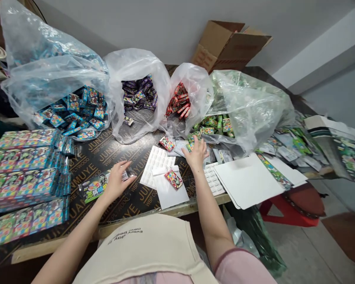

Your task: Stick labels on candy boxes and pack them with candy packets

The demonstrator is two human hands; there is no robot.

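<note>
My left hand (117, 180) lies with its fingers stretched over a flat printed packet (93, 188) with a clear wrapper, partly hidden under the palm. My right hand (197, 154) reaches over the table with fingers apart. Its thumb and fingertips are beside small green boxes (191, 146); whether they touch is hard to see. A small red box (173, 179) rests on a white envelope (168, 197) between my hands. Another red box (166, 143) lies farther back, near a sheet of printed labels (155, 161).
Clear bags hold small blue boxes (73, 101), purple boxes (139, 94), red boxes (179, 101) and green boxes (215, 124). Wrapped box stacks (23, 169) stand left. White cards (245, 183) overhang the front edge at right, above a red stool (301, 205). A carton (230, 45) stands behind.
</note>
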